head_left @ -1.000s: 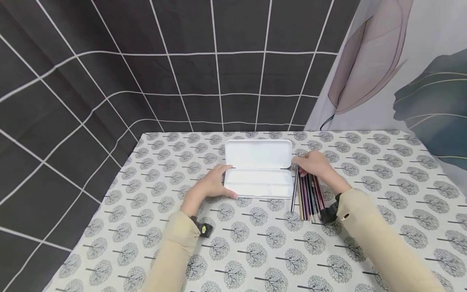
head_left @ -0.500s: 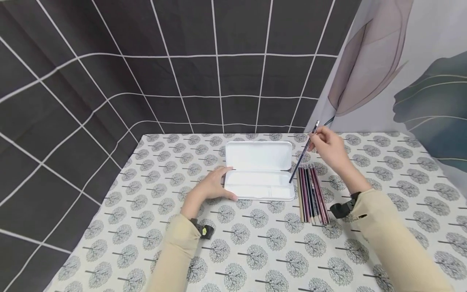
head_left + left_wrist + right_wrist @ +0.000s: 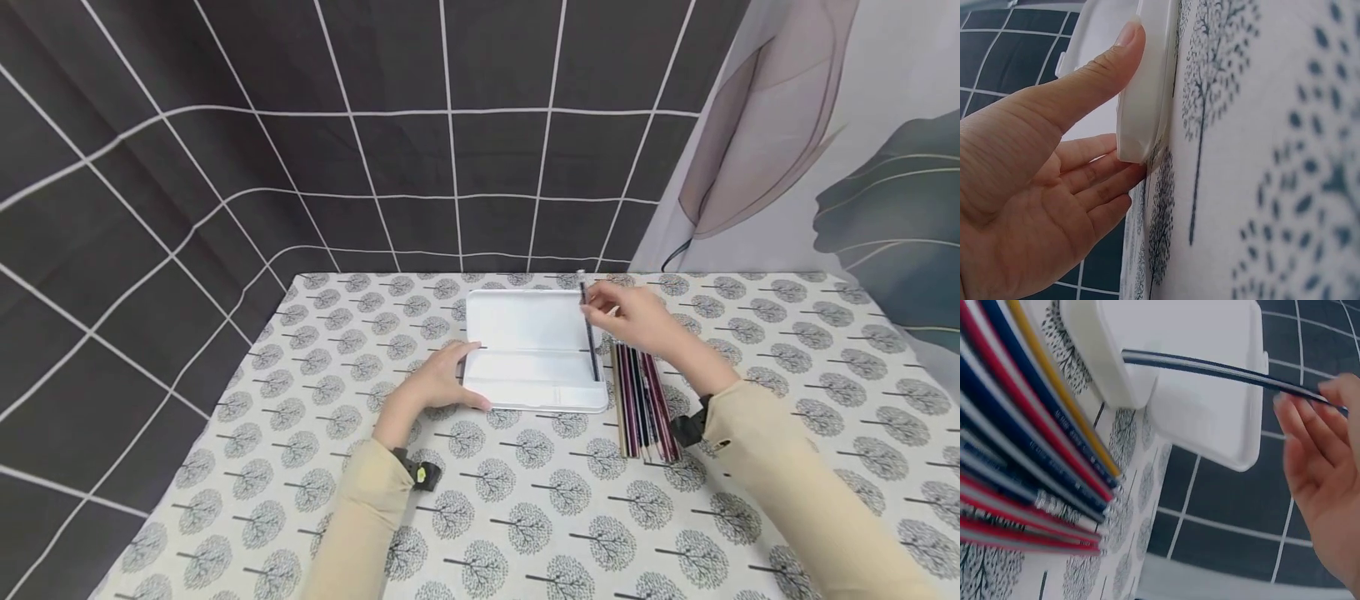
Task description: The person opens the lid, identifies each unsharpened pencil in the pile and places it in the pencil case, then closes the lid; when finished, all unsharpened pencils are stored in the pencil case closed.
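A white pencil case (image 3: 517, 392) stands on the table with its lid (image 3: 525, 321) raised. At its left end is my left hand (image 3: 435, 379), thumb on the front edge and fingers against the end and rear corner. The left wrist view shows the thumb (image 3: 1094, 78) lying along the case's wall. My right hand (image 3: 633, 317) pinches a dark blue striped pencil (image 3: 589, 325) near its top end. That pencil stands steeply, its lower end inside the right part of the case. Right of the case lie several pencils (image 3: 637, 400) side by side, blue, red and yellow.
A cloth printed with trees (image 3: 495, 525) covers the table. Behind it hangs a dark curtain with white grid lines (image 3: 495, 150), and at the right a pale curtain with leaf shapes (image 3: 780, 125).
My right hand has lifted a pencil from beside the row, then carried it left and lowered its end into the case. The left hand stays on the case.
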A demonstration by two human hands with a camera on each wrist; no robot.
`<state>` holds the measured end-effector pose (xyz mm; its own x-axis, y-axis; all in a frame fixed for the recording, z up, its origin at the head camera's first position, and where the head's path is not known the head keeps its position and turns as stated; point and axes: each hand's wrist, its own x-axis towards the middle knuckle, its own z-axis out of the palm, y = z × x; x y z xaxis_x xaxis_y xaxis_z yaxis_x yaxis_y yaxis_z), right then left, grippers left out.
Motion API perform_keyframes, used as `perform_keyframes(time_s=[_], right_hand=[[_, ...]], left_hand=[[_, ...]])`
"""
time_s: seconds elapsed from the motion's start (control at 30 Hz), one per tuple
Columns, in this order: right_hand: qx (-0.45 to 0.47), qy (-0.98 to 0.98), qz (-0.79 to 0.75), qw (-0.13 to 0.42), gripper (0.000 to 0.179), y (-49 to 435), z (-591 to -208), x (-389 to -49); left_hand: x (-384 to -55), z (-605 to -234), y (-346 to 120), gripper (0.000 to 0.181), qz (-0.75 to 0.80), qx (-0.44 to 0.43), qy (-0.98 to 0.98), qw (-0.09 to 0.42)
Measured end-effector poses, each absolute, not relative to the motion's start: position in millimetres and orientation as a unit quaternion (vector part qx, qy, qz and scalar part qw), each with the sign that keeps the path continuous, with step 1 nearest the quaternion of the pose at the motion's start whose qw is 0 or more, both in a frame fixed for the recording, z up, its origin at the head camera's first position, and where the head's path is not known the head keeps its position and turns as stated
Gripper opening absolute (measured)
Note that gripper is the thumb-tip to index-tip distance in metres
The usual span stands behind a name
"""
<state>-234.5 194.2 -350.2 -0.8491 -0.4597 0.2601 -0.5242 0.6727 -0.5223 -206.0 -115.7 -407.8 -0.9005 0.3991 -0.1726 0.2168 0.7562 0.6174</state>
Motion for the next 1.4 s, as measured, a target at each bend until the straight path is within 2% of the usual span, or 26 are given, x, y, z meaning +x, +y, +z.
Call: perform_keyframes(time_s=[0.13, 0.4, 0.8, 1.2, 1.4], right_hand=[[0.311, -0.908, 0.282, 0.010, 0.021, 182.7, -354.8, -237.5], [0.361, -0.890, 0.276, -0.044, 0.019, 164.7, -375.6, -240.8], [0.355, -0.879, 0.279, -0.152, 0.018, 152.0, -398.1, -241.3], [0.371, -0.872, 0.278, -0.154, 0.017, 156.3, -402.9, -240.2], [0.376, -0.872, 0.272, -0.155, 0.017, 157.2, -404.4, -239.5]], left_hand=[[-206.9, -407.7, -115.4, 0.105, 0.301, 0.167, 0.927, 0.150], [-206.5, -406.9, -114.6, 0.105, 0.299, 0.164, 0.928, 0.150], [-209.9, -410.6, -119.5, 0.102, 0.310, 0.179, 0.921, 0.156], [-212.1, -406.5, -124.7, 0.095, 0.313, 0.189, 0.914, 0.178], [-213.6, -406.9, -125.4, 0.092, 0.329, 0.188, 0.910, 0.170]])
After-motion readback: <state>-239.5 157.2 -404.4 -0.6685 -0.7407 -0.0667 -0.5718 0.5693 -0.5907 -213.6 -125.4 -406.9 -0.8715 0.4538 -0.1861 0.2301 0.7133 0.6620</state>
